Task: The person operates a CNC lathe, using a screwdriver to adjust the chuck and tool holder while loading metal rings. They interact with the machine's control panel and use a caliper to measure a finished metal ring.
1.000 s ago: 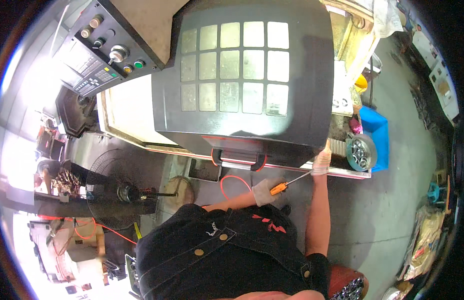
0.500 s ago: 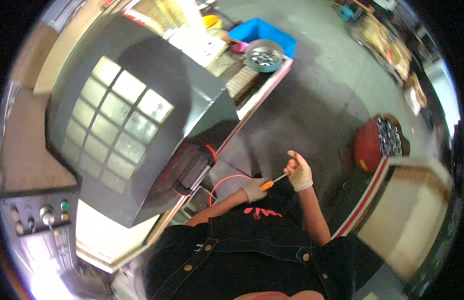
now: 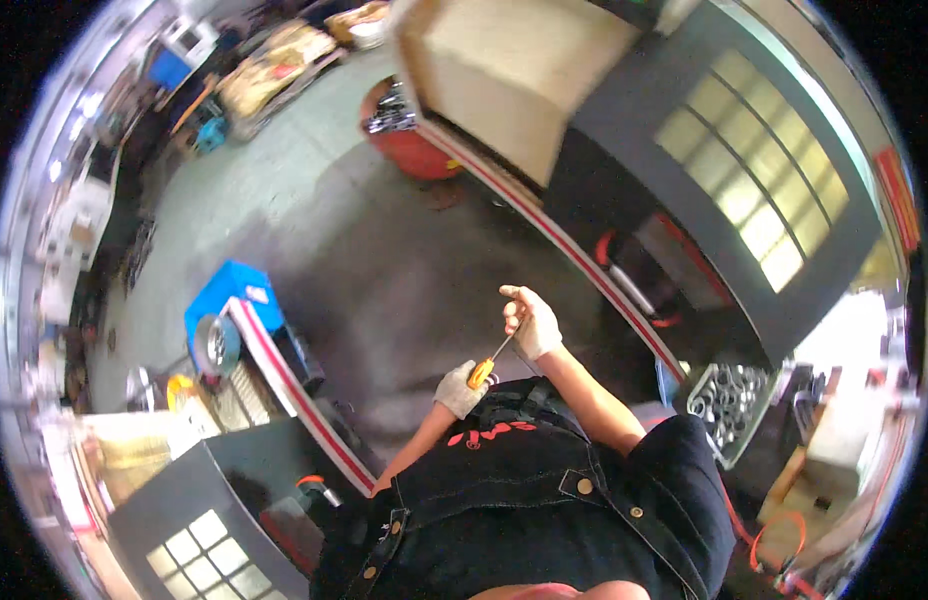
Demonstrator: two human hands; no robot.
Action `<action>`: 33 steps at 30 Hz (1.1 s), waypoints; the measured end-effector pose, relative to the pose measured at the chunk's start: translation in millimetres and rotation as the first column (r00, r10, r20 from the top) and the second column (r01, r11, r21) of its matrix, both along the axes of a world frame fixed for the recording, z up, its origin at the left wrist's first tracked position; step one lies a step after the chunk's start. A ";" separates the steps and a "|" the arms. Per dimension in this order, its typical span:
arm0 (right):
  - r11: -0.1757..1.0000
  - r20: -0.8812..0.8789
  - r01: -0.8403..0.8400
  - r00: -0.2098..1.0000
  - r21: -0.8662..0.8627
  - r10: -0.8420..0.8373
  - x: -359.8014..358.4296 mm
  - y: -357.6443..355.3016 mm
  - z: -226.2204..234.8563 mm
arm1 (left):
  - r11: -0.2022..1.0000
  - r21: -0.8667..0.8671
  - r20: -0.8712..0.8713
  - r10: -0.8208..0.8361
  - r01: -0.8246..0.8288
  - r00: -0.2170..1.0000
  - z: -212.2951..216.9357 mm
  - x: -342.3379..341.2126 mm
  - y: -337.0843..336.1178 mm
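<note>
A screwdriver with an orange handle (image 3: 481, 372) and a thin metal shaft is held in front of my chest, above the grey concrete floor. My left hand (image 3: 458, 389), in a white work glove, grips the orange handle. My right hand (image 3: 530, 321), also gloved, pinches the far end of the shaft, a little higher and to the right. Both forearms are bare and come out from my dark denim top.
A grey machine with a windowed door (image 3: 754, 190) and a red-and-white striped edge stands at the right; another (image 3: 209, 535) at lower left. A red drum of metal parts (image 3: 416, 150), a blue bin (image 3: 229, 290) and a crate of metal rings (image 3: 732, 400) stand around.
The view has swung round as my head turned, so the machines now lie on other sides. Both hands still hold the screwdriver; the right hand has come off the machine's edge onto the shaft.
</note>
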State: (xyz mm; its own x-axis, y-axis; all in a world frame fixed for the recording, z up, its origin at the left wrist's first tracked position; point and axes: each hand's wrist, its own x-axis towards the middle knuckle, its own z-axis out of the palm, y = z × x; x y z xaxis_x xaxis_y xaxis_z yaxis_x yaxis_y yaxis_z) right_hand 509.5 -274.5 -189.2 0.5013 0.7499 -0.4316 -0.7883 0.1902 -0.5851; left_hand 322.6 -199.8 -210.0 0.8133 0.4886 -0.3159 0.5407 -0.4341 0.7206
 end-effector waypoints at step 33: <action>0.582 0.836 0.813 0.320 -0.001 -0.446 151.5 -192.5 69.6 | 0.842 0.248 0.445 -0.538 0.479 0.716 41.3 183.1 -68.9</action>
